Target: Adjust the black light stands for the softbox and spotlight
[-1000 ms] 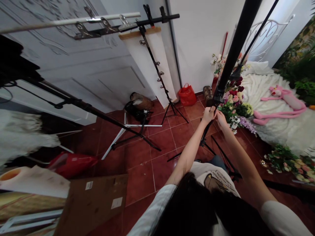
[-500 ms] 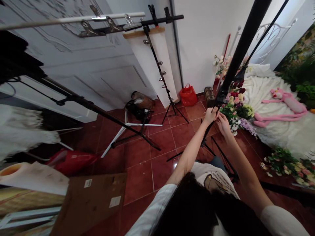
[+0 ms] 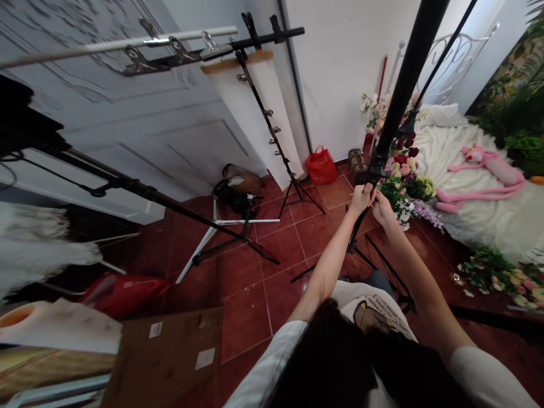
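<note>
A thick black stand pole point(image 3: 399, 102) slants up past me to the top right, with its tripod legs down on the floor. Below the black clamp collar point(image 3: 377, 168), my left hand point(image 3: 362, 199) is closed around the pole. Close against it, my right hand point(image 3: 381, 207) has its fingers pinched together at the pole's right side. What sits between those fingertips is too small and covered to make out. A thinner black rod point(image 3: 444, 54) runs beside the pole on the right.
Artificial flowers point(image 3: 402, 178) and a white-draped bed with a pink plush toy point(image 3: 497, 170) lie right. Ahead are a red bag point(image 3: 322, 165) and a small tripod stand point(image 3: 293, 178). Another black stand point(image 3: 170, 195) slants across the left, above a cardboard box point(image 3: 170, 351).
The view has shifted slightly, moving the background. My right hand's fingers have closed in nearer to the pole and my left hand, which keeps its grip.
</note>
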Demonstrator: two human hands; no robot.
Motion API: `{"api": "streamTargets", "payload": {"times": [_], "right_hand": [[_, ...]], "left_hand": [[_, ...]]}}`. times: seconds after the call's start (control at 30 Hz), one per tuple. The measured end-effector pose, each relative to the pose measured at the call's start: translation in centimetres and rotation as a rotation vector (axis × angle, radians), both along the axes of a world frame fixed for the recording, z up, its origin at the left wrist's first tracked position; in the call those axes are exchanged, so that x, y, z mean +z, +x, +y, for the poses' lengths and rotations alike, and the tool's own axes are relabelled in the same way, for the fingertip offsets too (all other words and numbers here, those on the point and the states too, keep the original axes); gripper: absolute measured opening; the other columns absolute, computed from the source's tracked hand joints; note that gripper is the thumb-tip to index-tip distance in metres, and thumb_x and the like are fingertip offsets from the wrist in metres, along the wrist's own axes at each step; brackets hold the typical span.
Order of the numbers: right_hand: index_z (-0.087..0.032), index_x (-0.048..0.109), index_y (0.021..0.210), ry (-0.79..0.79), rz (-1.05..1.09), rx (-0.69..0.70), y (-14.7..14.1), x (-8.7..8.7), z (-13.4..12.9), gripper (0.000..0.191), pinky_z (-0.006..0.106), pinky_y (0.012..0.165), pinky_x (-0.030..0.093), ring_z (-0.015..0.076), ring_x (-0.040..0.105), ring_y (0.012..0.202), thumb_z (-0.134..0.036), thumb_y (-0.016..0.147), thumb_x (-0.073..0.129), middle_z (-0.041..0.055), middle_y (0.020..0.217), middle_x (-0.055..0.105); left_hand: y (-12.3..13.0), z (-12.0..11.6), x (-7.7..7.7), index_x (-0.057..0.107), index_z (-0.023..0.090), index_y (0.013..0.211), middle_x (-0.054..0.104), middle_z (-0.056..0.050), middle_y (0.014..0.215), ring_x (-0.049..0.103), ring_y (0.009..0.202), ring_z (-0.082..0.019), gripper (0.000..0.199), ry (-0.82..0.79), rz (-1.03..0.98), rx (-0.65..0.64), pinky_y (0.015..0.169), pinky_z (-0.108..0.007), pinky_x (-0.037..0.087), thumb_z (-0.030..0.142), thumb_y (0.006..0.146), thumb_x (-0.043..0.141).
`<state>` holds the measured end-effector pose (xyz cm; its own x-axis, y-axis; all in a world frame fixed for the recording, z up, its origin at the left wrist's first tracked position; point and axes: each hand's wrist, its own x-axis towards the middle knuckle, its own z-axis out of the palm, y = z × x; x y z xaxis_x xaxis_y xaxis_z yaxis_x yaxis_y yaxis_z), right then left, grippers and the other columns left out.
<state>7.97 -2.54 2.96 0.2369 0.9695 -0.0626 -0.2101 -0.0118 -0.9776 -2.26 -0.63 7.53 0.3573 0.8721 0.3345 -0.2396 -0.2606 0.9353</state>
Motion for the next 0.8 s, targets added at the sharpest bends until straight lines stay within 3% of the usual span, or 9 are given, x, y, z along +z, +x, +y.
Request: {"api": "streamTargets", "payload": {"times": [0.13,0.27,0.4,0.63,0.8], "right_hand": [[-0.026,0.059,0.087,-0.019,0.162,-0.029,0.3,-0.5,-1.5,0.035,0.025,0.066,0.053,0.0139,0.065,0.073,-0.056,0.074,0.07,-0.0033,0.077,0.066],[-0.027,0.058,0.09,0.004,0.209,-0.117,0.5,-0.6,-1.6,0.04,0.021,0.062,0.05,0.0106,0.063,0.067,-0.046,0.064,0.083,-0.0069,0.075,0.064],[-0.025,0.056,0.087,-0.002,0.039,-0.163,0.8,0.1,-0.6,0.035,0.019,0.051,0.041,0.0084,0.052,0.052,-0.041,0.067,0.08,-0.0085,0.062,0.059],[-0.022,0.052,0.076,-0.194,-0.269,-0.203,0.7,2.4,0.6,0.022,0.022,0.048,0.038,0.01,0.049,0.046,-0.015,0.067,0.072,-0.007,0.052,0.053],[-0.021,0.052,0.071,-0.221,-0.289,-0.256,0.2,2.2,0.9,0.023,0.022,0.048,0.036,0.0092,0.047,0.047,-0.021,0.066,0.075,-0.007,0.05,0.052]], "left_hand": [[0.0,-0.1,0.2,0.04,0.019,0.04,0.037,0.001,0.034,0.038,0.036,-0.007,0.085,-0.002,-0.001,0.01,0.045,-0.025,0.031,0.096,0.07,0.024],[-0.1,-0.2,0.3,0.04,0.019,0.041,0.038,0.001,0.034,0.039,0.037,-0.007,0.084,0.003,-0.005,0.001,0.047,-0.025,0.032,0.095,0.072,0.025],[-0.1,-0.1,0.3,0.041,0.019,0.039,0.037,0.001,0.034,0.038,0.035,-0.007,0.085,0.008,-0.016,-0.015,0.046,-0.025,0.032,0.096,0.071,0.025],[0.1,0.2,0.1,0.04,0.019,0.037,0.036,0.001,0.033,0.037,0.034,-0.007,0.085,0.007,-0.015,-0.017,0.045,-0.026,0.03,0.097,0.069,0.026],[0.2,0.4,-0.3,0.04,0.019,0.038,0.036,0.001,0.033,0.037,0.034,-0.007,0.085,0.009,-0.016,-0.014,0.045,-0.026,0.029,0.096,0.071,0.025]]}}
